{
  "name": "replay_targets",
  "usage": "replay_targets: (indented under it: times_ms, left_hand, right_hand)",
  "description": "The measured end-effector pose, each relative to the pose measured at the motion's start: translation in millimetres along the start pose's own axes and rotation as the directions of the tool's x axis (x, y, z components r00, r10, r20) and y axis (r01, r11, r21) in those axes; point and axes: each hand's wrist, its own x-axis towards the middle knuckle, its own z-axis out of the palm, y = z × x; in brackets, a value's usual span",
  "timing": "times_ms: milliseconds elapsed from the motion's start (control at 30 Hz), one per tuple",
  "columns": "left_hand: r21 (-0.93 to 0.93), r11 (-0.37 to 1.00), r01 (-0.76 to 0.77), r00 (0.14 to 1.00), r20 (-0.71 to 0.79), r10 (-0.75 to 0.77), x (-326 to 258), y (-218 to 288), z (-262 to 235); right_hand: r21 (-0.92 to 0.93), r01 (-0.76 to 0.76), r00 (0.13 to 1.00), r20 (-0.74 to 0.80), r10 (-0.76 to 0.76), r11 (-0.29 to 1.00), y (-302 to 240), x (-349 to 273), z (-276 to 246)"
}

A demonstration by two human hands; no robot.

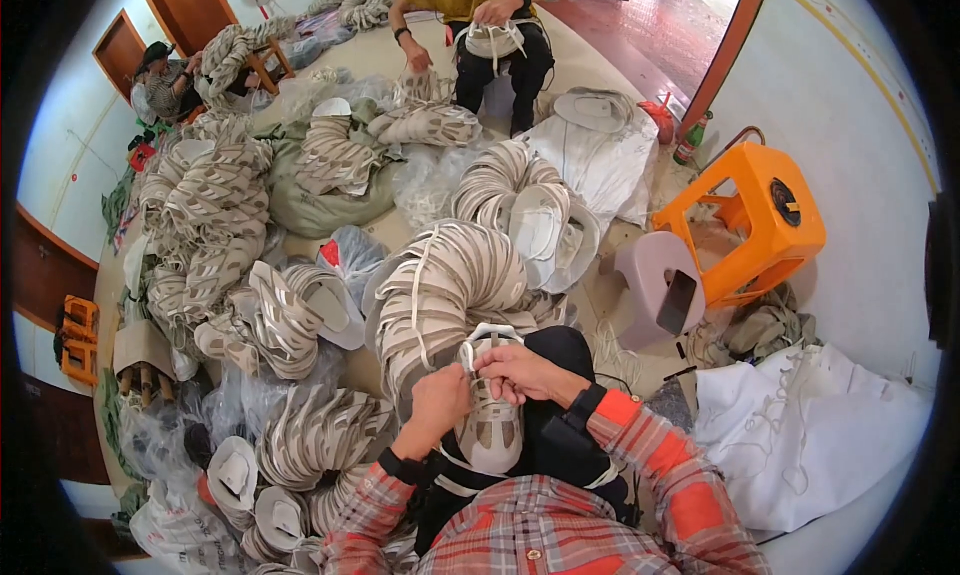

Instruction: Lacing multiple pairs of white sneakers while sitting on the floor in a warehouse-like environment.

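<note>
2 hands (438, 405) (530, 373) on shoe upper (491, 433), bag (353, 253) beyond, contents unclear

Looks like a small shoe workshop in a plain white-walled room (850, 105): holds coiled stacks of beige shoe uppers (450, 270) heaped over the floor (590, 60), clear plastic bags (430, 187), low plastic stools (760, 175) and a seated co-worker (465, 0) with another upper (492, 43) in hand.

Red-and-grey plaid-sleeved forearms (645, 437) angle inward from the lower edge; bare left hand (440, 400) and bare right hand (527, 373) curl close together below centre.
</note>
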Motion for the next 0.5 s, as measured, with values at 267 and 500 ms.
replay_targets:
  times_ms: [267,500]
  left_hand:
    - [-0.698,-0.031,0.716,0.694,0.715,-0.078,-2.5,-43.2,16.4]
    - [-0.717,0.213,0.663,0.748,0.633,-0.198,4.5,-22.1,-0.7]
  right_hand:
    - [-0.560,-0.092,0.990,0.041,0.138,0.823,-14.9,19.8,5.3]
    - [-0.467,-0.049,0.998,0.017,0.064,0.883,-4.0,20.8,-3.3]
